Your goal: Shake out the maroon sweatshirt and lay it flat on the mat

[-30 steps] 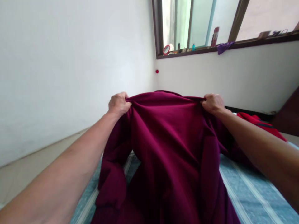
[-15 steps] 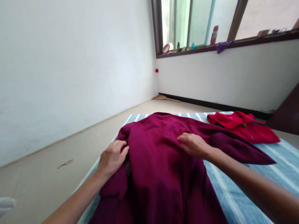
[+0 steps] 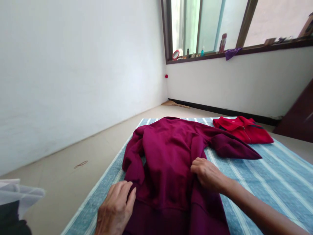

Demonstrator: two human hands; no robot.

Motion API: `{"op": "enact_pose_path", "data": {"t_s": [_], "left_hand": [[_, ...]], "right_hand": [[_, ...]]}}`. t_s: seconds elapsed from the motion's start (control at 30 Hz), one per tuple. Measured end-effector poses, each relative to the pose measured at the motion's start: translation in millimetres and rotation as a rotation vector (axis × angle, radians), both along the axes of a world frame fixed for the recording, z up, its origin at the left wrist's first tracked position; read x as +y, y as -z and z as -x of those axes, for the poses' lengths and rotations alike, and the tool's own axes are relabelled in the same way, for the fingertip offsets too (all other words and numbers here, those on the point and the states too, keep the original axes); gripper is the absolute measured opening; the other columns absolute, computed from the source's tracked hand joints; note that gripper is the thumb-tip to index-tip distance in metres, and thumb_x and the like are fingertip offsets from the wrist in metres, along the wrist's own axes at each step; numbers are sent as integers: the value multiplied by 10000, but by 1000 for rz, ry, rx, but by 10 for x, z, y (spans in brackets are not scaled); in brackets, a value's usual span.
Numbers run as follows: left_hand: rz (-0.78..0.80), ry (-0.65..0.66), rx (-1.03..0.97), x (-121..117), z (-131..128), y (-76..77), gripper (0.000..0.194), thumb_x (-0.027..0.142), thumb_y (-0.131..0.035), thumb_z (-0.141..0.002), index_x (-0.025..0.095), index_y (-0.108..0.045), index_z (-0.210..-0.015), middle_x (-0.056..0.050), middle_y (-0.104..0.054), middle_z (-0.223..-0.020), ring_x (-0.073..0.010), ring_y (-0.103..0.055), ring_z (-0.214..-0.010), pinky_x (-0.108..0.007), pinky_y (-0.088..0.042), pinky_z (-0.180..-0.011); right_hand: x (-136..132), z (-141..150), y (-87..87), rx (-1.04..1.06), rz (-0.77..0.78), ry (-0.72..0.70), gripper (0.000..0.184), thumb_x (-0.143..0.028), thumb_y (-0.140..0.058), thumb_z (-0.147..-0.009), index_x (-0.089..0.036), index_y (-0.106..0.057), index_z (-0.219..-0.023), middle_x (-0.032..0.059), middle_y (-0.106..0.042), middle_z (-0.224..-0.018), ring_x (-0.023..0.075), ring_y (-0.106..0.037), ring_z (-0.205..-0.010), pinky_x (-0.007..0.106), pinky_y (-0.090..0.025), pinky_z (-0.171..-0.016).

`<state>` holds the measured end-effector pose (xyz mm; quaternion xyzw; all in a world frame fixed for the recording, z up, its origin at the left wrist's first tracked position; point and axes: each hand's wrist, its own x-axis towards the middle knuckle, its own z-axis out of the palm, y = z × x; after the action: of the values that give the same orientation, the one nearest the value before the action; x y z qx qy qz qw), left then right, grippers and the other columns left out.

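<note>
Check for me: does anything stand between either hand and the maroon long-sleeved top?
Nothing visible does. The left hand is at the lower left of the maroon long-sleeved top, and the right hand is on its right side. The folded red zip-neck top lies beyond the outstretched sleeve, away from both hands.

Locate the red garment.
In the head view, the red garment lies on the right near the far edge of the striped cloth, just beyond the outstretched sleeve of the maroon garment.

A plain white wall [image 3: 80, 65] fills ten o'clock; a bright, brown-framed sliding window [image 3: 232, 23] sits between one and two; pale floor [image 3: 53, 176] spreads at eight; black skirting [image 3: 220, 110] runs toward three.
</note>
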<state>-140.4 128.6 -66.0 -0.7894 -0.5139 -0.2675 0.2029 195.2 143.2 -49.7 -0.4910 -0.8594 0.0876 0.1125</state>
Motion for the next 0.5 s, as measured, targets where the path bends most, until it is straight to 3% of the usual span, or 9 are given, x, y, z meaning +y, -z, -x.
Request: {"op": "enact_pose_path", "data": {"t_s": [0.03, 0.1, 0.2, 0.27, 0.33, 0.4, 0.5], "left_hand": [[54, -41, 8, -22, 18, 16, 244, 350, -441, -881, 216, -635, -816, -57, -663, -787, -218, -631, -768, -317, -478, -718], [168, -136, 18, -43, 54, 32, 310, 397, -402, -880, 216, -628, -771, -56, -650, -746, -228, -625, -737, -328, -476, -679], [311, -280, -16, -42, 82, 11, 375, 454, -369, -857, 192, -637, -844, -83, -653, -812, -259, -629, -807, -365, -482, -751], [399, -364, -65, -38, 94, -14, 431, 489, -357, -836, 168, -632, -919, -108, -658, -875, -274, -634, -856, -379, -480, -791], [490, -415, -127, -42, 120, -26, 485, 530, -349, -818, 151, -620, -953, -132, -659, -929, -286, -640, -888, -383, -483, -800], [571, -437, -207, -52, 163, -17, 524, 572, -357, -797, 145, -607, -968, -143, -664, -939, -292, -650, -886, -382, -489, -786], [666, -477, -374, -72, 213, 18, 558, 631, -429, -738, 152, -603, -966, -109, -684, -800, -295, -672, -779, -376, -505, -705]], "right_hand": [[-27, -122, -21, 71, -28, 42, 233, -64, -403, -712, -222, -574, -725, 65, -643, -806, 205, -579, -794, 318, -446, -738], [-105, -456, -33, 404, -93, 158, 225, -77, -410, -696, -234, -571, -710, 49, -656, -802, 192, -603, -795, 303, -468, -742], [-273, -1060, 103, 744, -183, 409, 111, -244, -491, -716, -220, -570, -642, 65, -691, -858, 244, -634, -917, 354, -481, -838], [-409, -1398, 278, 749, -111, 578, 174, -335, -512, -692, -209, -598, -607, 91, -706, -927, 274, -647, -907, 379, -497, -810], [-552, -1592, 445, 597, -19, 711, 194, -350, -515, -639, -210, -643, -601, 85, -712, -780, 287, -661, -780, 420, -503, -764], [-699, -1612, 530, 519, 1, 755, 246, -360, -495, -653, -212, -690, -678, 74, -715, -766, 288, -665, -771, 436, -500, -776], [-926, -1362, 445, 506, -101, 754, 295, -388, -475, -735, -214, -703, -805, 67, -719, -866, 263, -667, -830, 397, -512, -783]]}}
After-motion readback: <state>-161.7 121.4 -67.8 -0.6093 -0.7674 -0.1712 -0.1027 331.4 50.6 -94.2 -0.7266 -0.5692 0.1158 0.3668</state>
